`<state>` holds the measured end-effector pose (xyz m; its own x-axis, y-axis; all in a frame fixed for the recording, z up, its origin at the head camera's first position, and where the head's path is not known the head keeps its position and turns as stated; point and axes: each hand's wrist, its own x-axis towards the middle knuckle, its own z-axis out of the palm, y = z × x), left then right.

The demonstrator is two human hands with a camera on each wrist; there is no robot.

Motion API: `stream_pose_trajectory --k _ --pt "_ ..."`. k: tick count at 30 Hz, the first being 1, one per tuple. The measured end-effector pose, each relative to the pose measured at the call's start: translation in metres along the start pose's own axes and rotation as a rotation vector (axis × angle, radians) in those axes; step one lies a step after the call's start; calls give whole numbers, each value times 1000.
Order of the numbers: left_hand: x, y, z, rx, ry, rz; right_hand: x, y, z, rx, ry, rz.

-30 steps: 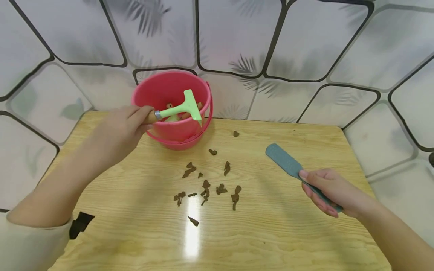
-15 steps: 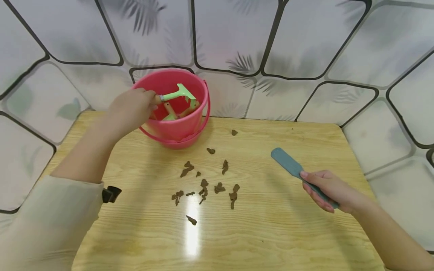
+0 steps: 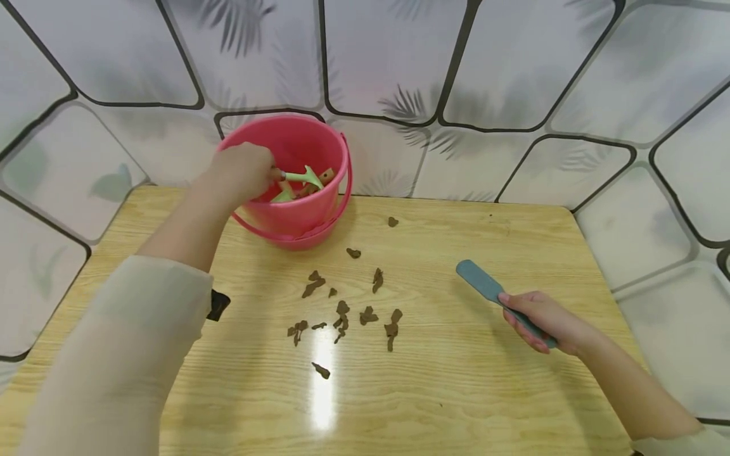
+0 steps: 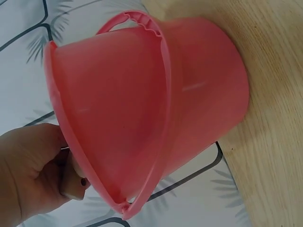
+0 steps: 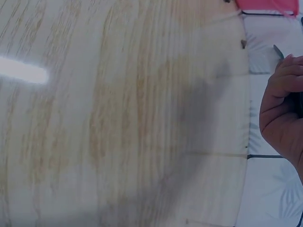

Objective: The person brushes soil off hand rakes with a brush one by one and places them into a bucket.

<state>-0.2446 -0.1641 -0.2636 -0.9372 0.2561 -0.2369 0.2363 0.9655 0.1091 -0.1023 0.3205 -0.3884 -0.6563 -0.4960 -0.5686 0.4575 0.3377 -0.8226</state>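
My left hand (image 3: 244, 174) is over the left rim of a pink bucket (image 3: 299, 223). It grips the wooden handle of a small garden rake, whose light-green head (image 3: 296, 177) is down inside the bucket. In the left wrist view the wooden handle end (image 4: 73, 184) shows beside the rim, and the bucket wall hides the rake's head. My right hand (image 3: 542, 320) holds a flat grey-blue spatula-like tool (image 3: 478, 280) above the right side of the table, its rounded blade pointing to the back left. Only a tip of this tool (image 5: 278, 51) shows past the hand in the right wrist view.
Another light-green tool (image 3: 283, 195) and wooden handles (image 3: 326, 176) lie in the bucket. Several crumpled brown scraps (image 3: 342, 316) are scattered over the middle of the wooden table (image 3: 467, 386). A patterned padded wall (image 3: 382, 50) stands right behind the table.
My left hand has moved in over the bucket, lowering the rake from above the rim into it. The right hand's tool has dipped slightly toward me; the scraps stay put.
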Motion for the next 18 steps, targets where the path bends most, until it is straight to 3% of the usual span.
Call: stream_pose_trajectory --k 9,13,18 --pt "1 -7 4 0 -115 -59 14 23 -11 -35 31 23" --pt "0 -7 9 14 -63 -11 19 30 -16 -41 56 47" --pt "-6 1 16 92 85 83 21 35 -19 -44 91 84"
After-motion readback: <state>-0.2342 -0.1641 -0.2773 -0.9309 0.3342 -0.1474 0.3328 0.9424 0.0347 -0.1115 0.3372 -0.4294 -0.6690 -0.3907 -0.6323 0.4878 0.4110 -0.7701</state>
